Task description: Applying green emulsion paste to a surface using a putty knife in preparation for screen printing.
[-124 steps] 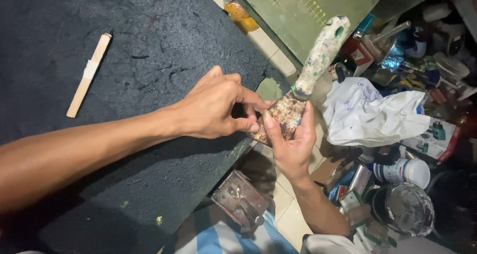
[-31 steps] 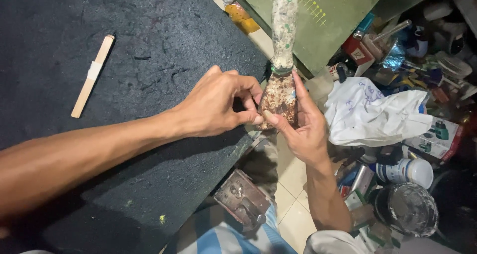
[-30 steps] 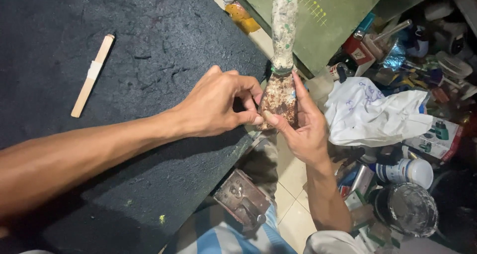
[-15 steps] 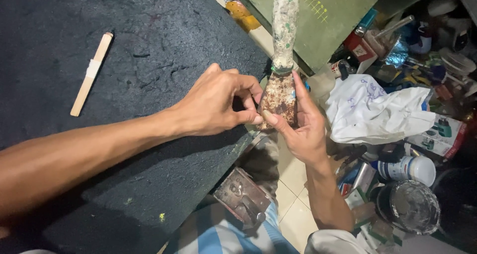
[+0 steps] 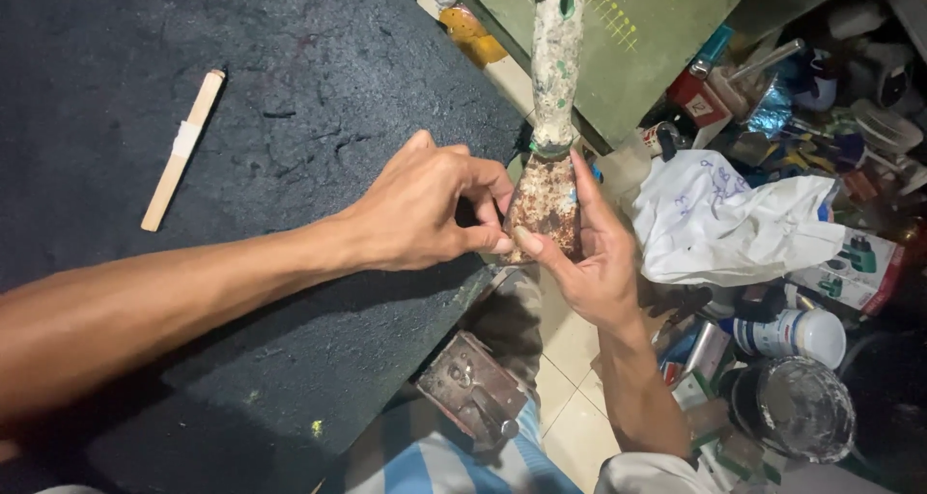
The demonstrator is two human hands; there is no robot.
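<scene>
Far left: a wooden stick [image 5: 183, 149] lay on my dark worktop [image 5: 290, 69]. Centre: my left hand [image 5: 425, 209] reached off the worktop's right edge, fingertips pinched at the rusty blade of a putty knife [image 5: 547, 199]. The knife stood upright, paint-crusted handle pointing far. My right hand [image 5: 589, 257] cupped the blade from the right, fingers closed against it. Right: a crumpled white bag [image 5: 724, 219] among cans. Near, below: a rusty metal latch [image 5: 473, 388].
</scene>
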